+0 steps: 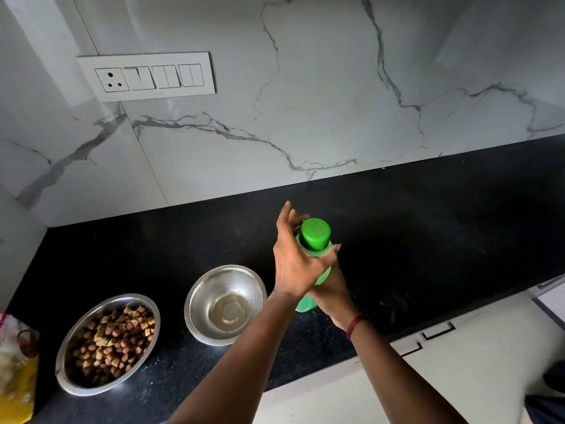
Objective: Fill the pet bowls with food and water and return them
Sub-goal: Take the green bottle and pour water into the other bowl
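Note:
A green plastic bottle (315,234) with a green cap stands tilted over the black counter (428,228). My right hand (331,290) grips its body from the near side. My left hand (295,255) is at the cap, fingers stretched out behind it and thumb lying across the bottle's shoulder. Left of the bottle sits a steel bowl (224,304) with what looks like a little clear water in its bottom. Further left, a second steel bowl (107,342) is full of brown kibble.
A yellow and white pet food bag (15,365) stands at the far left edge. A marble wall with a switch panel (146,75) backs the counter. White drawers (458,356) run below the counter's front edge.

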